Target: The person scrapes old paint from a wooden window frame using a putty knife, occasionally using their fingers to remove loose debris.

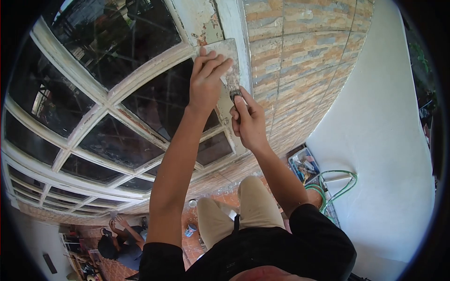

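My right hand (251, 122) is closed round the dark handle of a wide putty knife (230, 70). Its whitish, smeared blade points up and lies against the window frame (206, 23). My left hand (206, 84) has its fingers stretched out and laid on the blade, close to its upper edge. The frame's pale paint is patchy, with brown and greenish bare spots above the blade. Part of the blade is hidden under my left fingers.
Stone-patterned wall cladding (300, 61) adjoins the window on the right. Below sit a tool bin (303, 165), a green hose (323, 187) and a small can (190, 230) on the tiled floor. At lower left another person (124, 246) reaches toward the window.
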### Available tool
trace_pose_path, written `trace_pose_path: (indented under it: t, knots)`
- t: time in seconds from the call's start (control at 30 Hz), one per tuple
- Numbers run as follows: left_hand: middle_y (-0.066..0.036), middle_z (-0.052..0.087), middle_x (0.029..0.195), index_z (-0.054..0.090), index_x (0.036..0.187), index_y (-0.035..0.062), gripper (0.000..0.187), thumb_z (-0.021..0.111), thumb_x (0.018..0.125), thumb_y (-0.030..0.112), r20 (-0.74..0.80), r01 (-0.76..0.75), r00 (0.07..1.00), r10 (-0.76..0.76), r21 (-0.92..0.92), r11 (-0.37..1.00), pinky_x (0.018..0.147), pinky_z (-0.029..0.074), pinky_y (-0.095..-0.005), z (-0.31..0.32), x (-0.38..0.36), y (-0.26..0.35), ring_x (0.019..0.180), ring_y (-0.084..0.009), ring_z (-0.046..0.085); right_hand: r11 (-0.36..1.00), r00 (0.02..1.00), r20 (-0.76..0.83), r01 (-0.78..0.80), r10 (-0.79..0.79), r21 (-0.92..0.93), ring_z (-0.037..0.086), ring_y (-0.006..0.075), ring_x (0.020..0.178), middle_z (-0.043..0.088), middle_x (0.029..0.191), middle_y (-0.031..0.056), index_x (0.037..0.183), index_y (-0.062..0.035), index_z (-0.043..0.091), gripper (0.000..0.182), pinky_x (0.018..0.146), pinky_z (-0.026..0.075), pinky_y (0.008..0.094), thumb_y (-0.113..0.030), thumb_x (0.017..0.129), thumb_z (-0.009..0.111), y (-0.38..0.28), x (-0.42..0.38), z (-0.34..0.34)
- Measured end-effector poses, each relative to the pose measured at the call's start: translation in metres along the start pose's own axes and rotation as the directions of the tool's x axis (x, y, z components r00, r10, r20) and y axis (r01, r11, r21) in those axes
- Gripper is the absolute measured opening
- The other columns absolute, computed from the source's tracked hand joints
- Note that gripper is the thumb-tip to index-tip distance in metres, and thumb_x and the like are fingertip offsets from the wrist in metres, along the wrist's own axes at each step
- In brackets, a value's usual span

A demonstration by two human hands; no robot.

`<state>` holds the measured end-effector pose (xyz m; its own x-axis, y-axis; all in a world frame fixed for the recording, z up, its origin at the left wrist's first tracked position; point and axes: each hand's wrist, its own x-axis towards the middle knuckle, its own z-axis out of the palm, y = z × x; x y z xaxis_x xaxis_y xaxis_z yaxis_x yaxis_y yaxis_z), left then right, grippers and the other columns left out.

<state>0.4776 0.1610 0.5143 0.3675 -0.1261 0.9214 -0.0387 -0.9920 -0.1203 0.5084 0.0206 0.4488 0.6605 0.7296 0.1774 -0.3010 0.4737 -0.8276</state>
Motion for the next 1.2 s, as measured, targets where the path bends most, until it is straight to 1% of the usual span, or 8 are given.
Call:
trace_pose_path:
  t: [0.1, 0.4, 0.47, 0.6, 0.73, 0.8, 0.93, 1.2]
  knots:
    - [-0.01, 0.067, 0.095, 0.075, 0.101, 0.0088, 0.048, 0.06, 0.063, -0.015, -0.048, 0.036, 0.998, -0.036, 0.007, 0.999, 0.105, 0.046, -0.0466, 0.007, -0.022, 0.0, 0.097, -0.0291, 0.06, 0.998, 1.0, 0.016, -0.001, 0.002, -0.056, 0.04, 0.0037, 0.042, 0.048, 0.063, -0.0025, 0.143, -0.0013, 0.041, 0.05, 0.036, 0.032, 0.0201, -0.023, 0.101, 0.054, 0.01, -0.007, -0.009]
    - [-0.011, 0.067, 0.098, 0.073, 0.102, 0.0037, 0.041, 0.064, 0.065, -0.01, -0.029, 0.025, 0.999, -0.024, 0.044, 0.999, 0.107, 0.044, -0.0472, 0.0, -0.021, 0.001, 0.099, -0.0286, 0.06, 0.997, 1.0, 0.013, -0.005, 0.006, -0.083, 0.04, 0.0035, 0.043, 0.048, 0.063, -0.0027, 0.144, -0.0011, 0.04, 0.051, 0.038, 0.031, 0.0203, -0.024, 0.101, 0.054, 0.01, -0.008, -0.004]
    - [-0.011, 0.068, 0.095, 0.074, 0.103, 0.0053, 0.047, 0.059, 0.064, -0.016, -0.02, 0.045, 0.999, -0.044, 0.028, 0.999, 0.105, 0.045, -0.0479, 0.007, -0.032, 0.001, 0.097, -0.0303, 0.061, 0.997, 1.0, 0.021, 0.005, -0.004, -0.082, 0.04, 0.0035, 0.043, 0.048, 0.063, -0.0027, 0.144, -0.0012, 0.04, 0.051, 0.038, 0.031, 0.0205, -0.024, 0.101, 0.054, 0.014, -0.003, -0.007]
    - [-0.011, 0.068, 0.095, 0.075, 0.098, 0.005, 0.043, 0.06, 0.065, -0.017, -0.088, 0.02, 0.996, -0.012, 0.086, 0.996, 0.103, 0.047, -0.0475, -0.005, 0.016, -0.002, 0.097, -0.0299, 0.062, 1.0, 1.0, 0.019, 0.004, -0.003, -0.031, 0.036, 0.0044, 0.04, 0.046, 0.066, -0.0009, 0.147, -0.0026, 0.034, 0.053, 0.035, 0.027, 0.0215, -0.024, 0.102, 0.052, -0.022, 0.003, 0.017]
    - [-0.011, 0.068, 0.095, 0.075, 0.099, 0.0045, 0.045, 0.06, 0.062, -0.016, -0.028, 0.004, 1.0, -0.003, 0.038, 0.999, 0.104, 0.046, -0.0487, -0.001, -0.008, -0.004, 0.098, -0.0302, 0.062, 0.999, 0.999, 0.032, 0.014, -0.013, -0.037, 0.035, 0.0044, 0.04, 0.045, 0.066, -0.0011, 0.148, -0.0037, 0.034, 0.054, 0.035, 0.026, 0.0214, -0.025, 0.102, 0.052, 0.003, -0.002, 0.009]
    - [-0.011, 0.066, 0.095, 0.073, 0.099, 0.0022, 0.041, 0.062, 0.061, -0.011, -0.037, -0.033, 0.999, 0.036, 0.064, 0.997, 0.108, 0.042, -0.0471, 0.001, -0.004, -0.012, 0.101, -0.0295, 0.061, 0.997, 0.996, 0.038, -0.081, 0.081, 0.012, 0.035, 0.0041, 0.041, 0.046, 0.066, -0.0014, 0.148, -0.0039, 0.034, 0.053, 0.034, 0.026, 0.0212, -0.025, 0.102, 0.051, 0.002, 0.003, 0.007]
    - [-0.011, 0.066, 0.098, 0.073, 0.099, 0.0021, 0.039, 0.062, 0.063, -0.01, -0.055, -0.042, 0.997, 0.049, 0.117, 0.992, 0.108, 0.043, -0.0468, -0.008, 0.026, -0.009, 0.101, -0.0296, 0.061, 0.998, 0.997, 0.063, -0.037, 0.033, 0.058, 0.036, 0.0041, 0.04, 0.047, 0.066, -0.0015, 0.148, -0.0036, 0.034, 0.053, 0.034, 0.026, 0.0212, -0.024, 0.102, 0.052, -0.038, 0.009, 0.019]
    - [-0.01, 0.067, 0.098, 0.073, 0.1, 0.0033, 0.042, 0.06, 0.062, -0.01, -0.044, -0.05, 0.997, 0.058, 0.167, 0.985, 0.107, 0.043, -0.0468, -0.013, 0.034, -0.007, 0.104, -0.0294, 0.063, 1.0, 0.999, 0.049, 0.022, -0.022, -0.005, 0.037, 0.0051, 0.04, 0.049, 0.067, -0.0009, 0.147, -0.0027, 0.035, 0.053, 0.035, 0.027, 0.0216, -0.023, 0.101, 0.053, -0.033, 0.015, 0.016]
